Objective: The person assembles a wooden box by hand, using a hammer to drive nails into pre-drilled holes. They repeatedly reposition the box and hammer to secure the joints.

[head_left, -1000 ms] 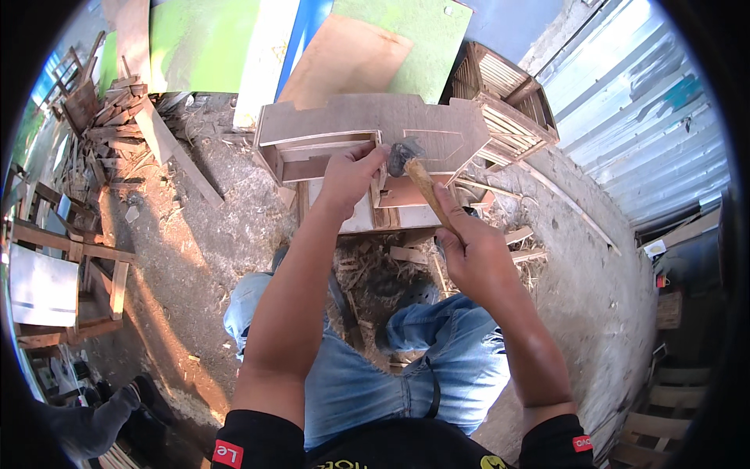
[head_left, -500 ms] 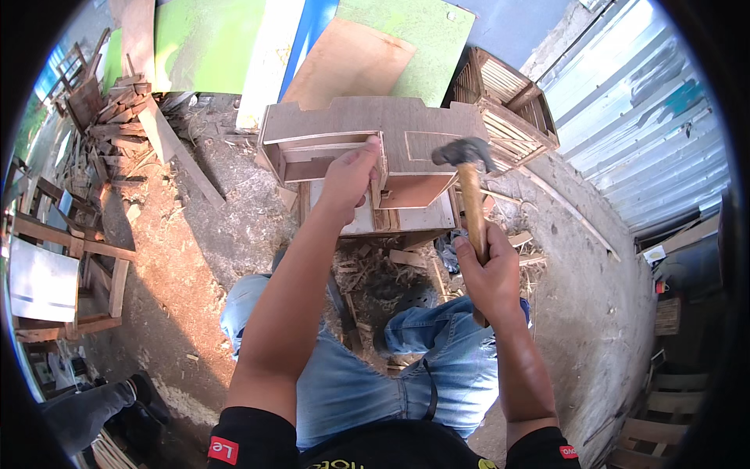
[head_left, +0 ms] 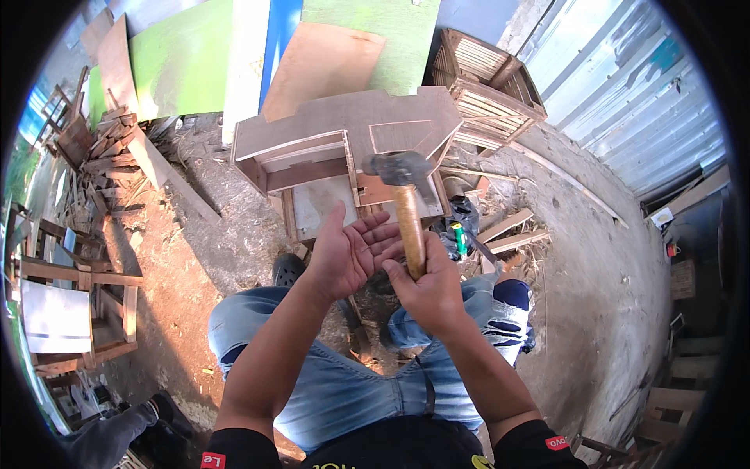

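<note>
My right hand (head_left: 430, 289) grips the wooden handle of a claw hammer (head_left: 408, 211), its dark metal head raised in front of the work. Palm up and fingers spread, my left hand (head_left: 351, 254) is just left of the handle; I see nothing in it. Beyond both hands, a plywood cabinet (head_left: 312, 121) with open compartments rests on a low wooden stand with a pale top (head_left: 316, 207). The hammer head hides part of the cabinet's right compartment, where a reddish-brown panel shows.
A slatted wooden crate (head_left: 492, 90) stands behind on the right, near a corrugated metal wall (head_left: 625, 86). Scrap wood (head_left: 109, 148) is piled at left, with wooden frames (head_left: 78, 273) nearer. A green-handled tool (head_left: 458, 238) lies right of the stand. Another person's leg (head_left: 117, 434) shows lower left.
My left hand has come off the cabinet's middle divider, moved back toward me and turned palm up. My right hand has brought the hammer leftward. The view has shifted slightly.
</note>
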The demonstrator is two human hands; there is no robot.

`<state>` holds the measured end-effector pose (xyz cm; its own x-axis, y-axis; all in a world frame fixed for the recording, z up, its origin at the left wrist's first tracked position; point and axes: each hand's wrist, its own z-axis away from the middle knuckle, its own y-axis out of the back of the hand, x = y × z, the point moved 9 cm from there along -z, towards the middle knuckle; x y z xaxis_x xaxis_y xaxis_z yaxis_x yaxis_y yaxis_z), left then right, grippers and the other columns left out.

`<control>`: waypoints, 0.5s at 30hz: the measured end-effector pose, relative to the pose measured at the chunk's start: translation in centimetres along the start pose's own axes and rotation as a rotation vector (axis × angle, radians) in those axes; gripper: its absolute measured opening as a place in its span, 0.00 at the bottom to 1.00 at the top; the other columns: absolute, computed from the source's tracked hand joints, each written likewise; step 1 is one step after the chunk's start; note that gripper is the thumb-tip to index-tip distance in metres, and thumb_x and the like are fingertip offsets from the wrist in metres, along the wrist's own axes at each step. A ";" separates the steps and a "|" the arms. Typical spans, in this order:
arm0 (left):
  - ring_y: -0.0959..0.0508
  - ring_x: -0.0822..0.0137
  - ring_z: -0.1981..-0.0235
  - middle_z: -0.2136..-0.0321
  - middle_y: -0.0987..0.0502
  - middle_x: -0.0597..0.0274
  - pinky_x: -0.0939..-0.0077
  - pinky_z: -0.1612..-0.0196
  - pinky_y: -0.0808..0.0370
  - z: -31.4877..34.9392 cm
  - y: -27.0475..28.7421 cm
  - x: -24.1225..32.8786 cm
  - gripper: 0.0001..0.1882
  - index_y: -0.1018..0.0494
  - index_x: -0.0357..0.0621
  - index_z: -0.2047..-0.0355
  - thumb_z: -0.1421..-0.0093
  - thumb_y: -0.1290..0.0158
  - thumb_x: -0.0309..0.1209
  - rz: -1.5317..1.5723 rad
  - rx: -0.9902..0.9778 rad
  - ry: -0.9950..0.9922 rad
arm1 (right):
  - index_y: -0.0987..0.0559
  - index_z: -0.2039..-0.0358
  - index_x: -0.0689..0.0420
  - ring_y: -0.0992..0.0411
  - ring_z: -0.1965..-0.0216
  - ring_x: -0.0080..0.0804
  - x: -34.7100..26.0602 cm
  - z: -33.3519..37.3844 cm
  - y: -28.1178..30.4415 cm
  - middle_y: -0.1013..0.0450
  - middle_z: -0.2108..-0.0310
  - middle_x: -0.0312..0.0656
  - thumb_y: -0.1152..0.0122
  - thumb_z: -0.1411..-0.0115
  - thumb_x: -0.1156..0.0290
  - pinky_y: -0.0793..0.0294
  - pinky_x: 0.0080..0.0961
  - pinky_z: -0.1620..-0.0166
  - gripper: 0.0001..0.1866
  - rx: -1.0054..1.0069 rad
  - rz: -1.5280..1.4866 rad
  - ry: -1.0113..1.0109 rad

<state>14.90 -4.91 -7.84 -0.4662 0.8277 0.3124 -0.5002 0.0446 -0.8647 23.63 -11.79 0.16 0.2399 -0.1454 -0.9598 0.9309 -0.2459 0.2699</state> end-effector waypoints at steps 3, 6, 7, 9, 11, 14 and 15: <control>0.22 0.48 0.49 0.52 0.25 0.41 0.59 0.42 0.25 -0.5 -0.7 -1.4 0.43 0.37 0.26 0.43 0.29 0.76 0.60 0.056 -0.035 0.042 | 0.28 0.53 0.64 0.24 0.61 0.22 0.4 -0.6 -0.1 0.22 0.63 0.38 0.37 0.40 0.79 0.24 0.22 0.55 0.15 -0.005 0.143 0.004; 0.24 0.50 0.46 0.47 0.26 0.42 0.58 0.39 0.29 -0.4 -1.4 -2.2 0.44 0.38 0.29 0.40 0.29 0.80 0.61 -0.093 -0.101 0.078 | 0.27 0.54 0.62 0.21 0.64 0.32 0.9 -1.0 -0.1 0.21 0.66 0.44 0.36 0.41 0.77 0.23 0.27 0.57 0.16 0.012 0.283 0.054; 0.24 0.51 0.46 0.46 0.27 0.43 0.59 0.39 0.30 -0.2 -1.7 -2.5 0.44 0.38 0.30 0.40 0.29 0.81 0.61 -0.134 -0.122 0.100 | 0.27 0.54 0.61 0.21 0.64 0.35 1.0 -1.0 -0.1 0.21 0.67 0.45 0.36 0.42 0.77 0.23 0.28 0.57 0.16 0.015 0.309 0.081; 0.25 0.52 0.45 0.45 0.27 0.45 0.59 0.38 0.32 0.0 -1.8 -2.7 0.44 0.39 0.33 0.39 0.29 0.82 0.61 -0.183 -0.106 0.105 | 0.27 0.54 0.61 0.20 0.65 0.40 1.7 -1.1 -0.1 0.21 0.67 0.47 0.36 0.42 0.76 0.23 0.31 0.58 0.16 0.025 0.334 0.065; 0.25 0.53 0.44 0.45 0.26 0.46 0.59 0.37 0.33 0.3 -2.1 -3.0 0.42 0.39 0.35 0.38 0.29 0.82 0.61 -0.207 -0.112 0.119 | 0.27 0.53 0.61 0.20 0.65 0.45 2.0 -1.0 0.0 0.21 0.68 0.49 0.37 0.43 0.76 0.23 0.34 0.59 0.16 0.037 0.355 0.072; 0.26 0.54 0.44 0.45 0.26 0.48 0.60 0.37 0.35 0.4 -2.9 -3.5 0.39 0.38 0.38 0.39 0.29 0.79 0.59 -0.205 -0.153 0.150 | 0.27 0.53 0.60 0.21 0.64 0.50 2.2 -0.9 0.4 0.21 0.67 0.50 0.37 0.42 0.75 0.24 0.36 0.59 0.16 0.048 0.417 0.072; 0.26 0.54 0.44 0.45 0.26 0.48 0.60 0.37 0.35 0.3 -3.0 -3.8 0.37 0.37 0.39 0.40 0.29 0.78 0.58 -0.176 -0.156 0.161 | 0.27 0.53 0.60 0.21 0.64 0.51 2.4 -0.8 0.6 0.22 0.67 0.50 0.37 0.42 0.75 0.24 0.36 0.60 0.16 0.038 0.439 0.058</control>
<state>17.91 -8.35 -6.26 -0.2537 0.8772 0.4077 -0.4393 0.2710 -0.8565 24.96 -11.51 -2.02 0.6263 -0.1901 -0.7561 0.7269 -0.2082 0.6545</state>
